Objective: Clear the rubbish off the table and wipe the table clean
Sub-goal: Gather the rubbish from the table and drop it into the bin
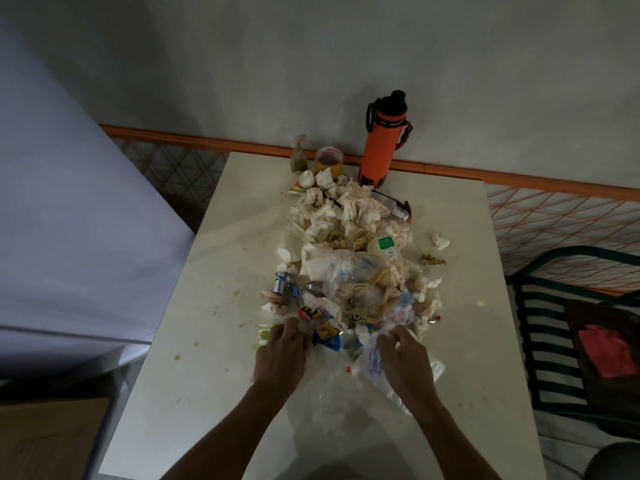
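White and stained with brown spots, the table (pixel 194 292) fills the middle of the view, its far edge against a grey wall. Down its centre runs a long heap of rubbish (pixel 349 258), from twelve o'clock near the wall to the person's hands at six o'clock: crumpled tissues (pixel 346 209) at the far end, clear plastic bags (pixel 360 282) and coloured snack wrappers (pixel 325 332) nearer.

An orange flask (pixel 381 147) with a black cap stands upright at one o'clock of the heap, at the table's far edge. A dark slatted chair (pixel 540 344) sits off the table at three o'clock, with a pink cloth (pixel 602 351) lying on it. A cardboard box (pixel 45 438) shows at eight o'clock, below the table.

At twelve o'clock, just left of the flask, stand a yellow cup (pixel 329 162) and a small bottle (pixel 298 157).

The left hand (pixel 280 355) lies at the heap's near left edge, fingers curled into the wrappers; whether it actually grips one cannot be told. The right hand (pixel 405 358) pinches a thin printed plastic bag (pixel 372 362) at the near right edge. A lone tissue ball (pixel 440 240) and a brown scrap (pixel 433 259) lie apart at two o'clock of the heap.
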{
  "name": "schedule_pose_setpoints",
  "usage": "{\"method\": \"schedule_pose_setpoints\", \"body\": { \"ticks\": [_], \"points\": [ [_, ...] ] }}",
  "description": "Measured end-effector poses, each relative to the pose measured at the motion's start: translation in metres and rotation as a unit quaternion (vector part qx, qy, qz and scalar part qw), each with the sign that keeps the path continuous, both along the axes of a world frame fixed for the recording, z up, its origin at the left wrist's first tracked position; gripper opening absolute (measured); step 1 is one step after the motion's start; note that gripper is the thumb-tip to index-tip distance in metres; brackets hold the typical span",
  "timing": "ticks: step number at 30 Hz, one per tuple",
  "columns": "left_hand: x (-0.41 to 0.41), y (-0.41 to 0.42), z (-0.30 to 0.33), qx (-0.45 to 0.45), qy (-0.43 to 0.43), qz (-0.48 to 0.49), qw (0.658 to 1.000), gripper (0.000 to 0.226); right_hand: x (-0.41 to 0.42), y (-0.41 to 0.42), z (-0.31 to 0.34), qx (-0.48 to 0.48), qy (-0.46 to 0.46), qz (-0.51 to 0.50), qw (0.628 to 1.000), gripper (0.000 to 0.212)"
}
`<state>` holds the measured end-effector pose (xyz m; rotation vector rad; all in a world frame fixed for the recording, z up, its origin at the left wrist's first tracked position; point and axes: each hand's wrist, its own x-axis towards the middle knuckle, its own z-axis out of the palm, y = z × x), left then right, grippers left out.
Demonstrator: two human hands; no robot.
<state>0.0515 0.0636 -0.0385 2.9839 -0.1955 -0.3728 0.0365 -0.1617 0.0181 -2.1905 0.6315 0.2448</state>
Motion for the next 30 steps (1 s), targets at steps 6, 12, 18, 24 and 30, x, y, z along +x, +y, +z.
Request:
{"method": "schedule_pose_setpoints", "body": {
  "ticks": [6,12,18,24,30],
  "points": [
    [0.002,0.008,0.018,-0.077,-0.014,0.025,0.997,0.021,0.007,0.007,0.0,0.017,-0.004,-0.023,1.0,0.016],
    [-0.021,0.026,0.025,-0.138,-0.022,0.096,0.986,0.008,0.013,0.012,-0.011,0.016,0.058,0.065,0.996,0.047],
    [-0.035,0.032,0.033,-0.142,0.014,0.127,0.982,0.039,0.019,0.015,-0.03,-0.072,0.12,0.116,0.983,0.056],
    [-0.032,0.019,0.025,-0.119,0.066,0.081,0.987,0.051,0.021,0.021,-0.037,-0.151,0.105,0.157,0.97,0.036],
    [-0.02,-0.007,0.009,-0.049,0.08,0.037,0.995,0.046,0.017,0.018,-0.037,-0.137,0.088,0.162,0.973,0.028]
  ]
}}
